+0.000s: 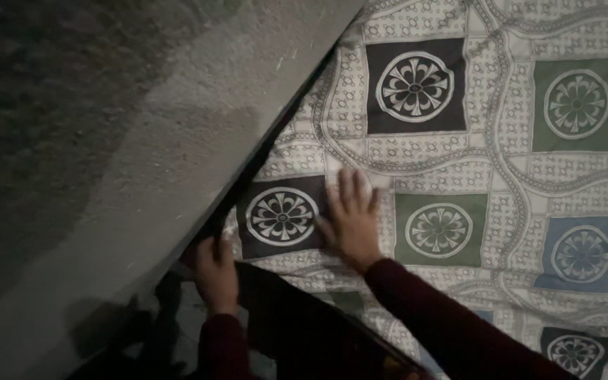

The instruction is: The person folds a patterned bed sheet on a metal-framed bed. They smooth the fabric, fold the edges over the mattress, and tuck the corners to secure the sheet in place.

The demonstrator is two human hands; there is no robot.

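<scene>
Patterned bedsheet (473, 162) spread flat, corner by the rough grey wall (142, 162).

Right hand (352, 219) open, fingers splayed, pressing cloth flat, gripping nothing. Left hand (216, 273) curled at sheet's edge in the dark gap beside wall, seemingly tucking; actual grip too dim to confirm.

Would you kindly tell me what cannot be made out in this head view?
- Left hand: fingertips hidden in the dark gap at the sheet edge beside the wall; grip unclear.
- Dark object below the hands: too dim to identify.
- Right hand: slightly blurred.
- Sheet: cut off at the top and right edges.
</scene>
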